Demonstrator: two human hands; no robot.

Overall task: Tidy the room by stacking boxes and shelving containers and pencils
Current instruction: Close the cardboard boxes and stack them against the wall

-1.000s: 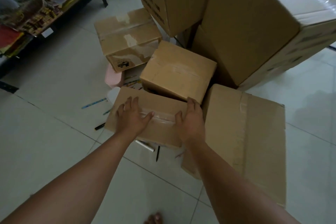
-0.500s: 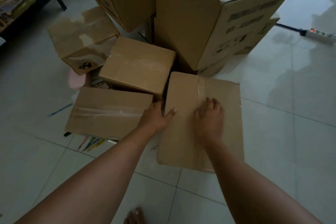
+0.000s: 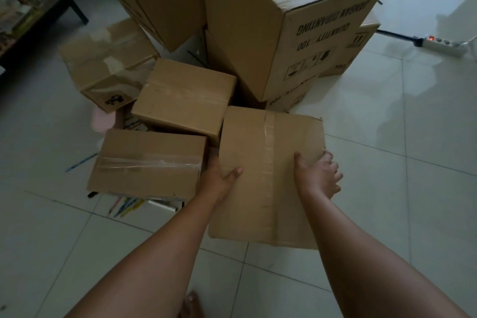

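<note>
1. Left hand (image 3: 219, 178) gripping left edge of flat taped cardboard box (image 3: 268, 175), thumb on top.
2. Right hand (image 3: 318, 175) curled over its right edge.
3. Box on tiled floor (image 3: 413, 162), beside smaller box (image 3: 148, 162); pencils (image 3: 126, 205) under that.

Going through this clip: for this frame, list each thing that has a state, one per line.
Flat box: taped shut, on the floor, gripped at both sides.
Left hand: grips its left edge.
Right hand: grips its right edge.
Low box: taped shut, lying over pencils.
Middle box: taped shut.
Power strip: red light on.
</note>
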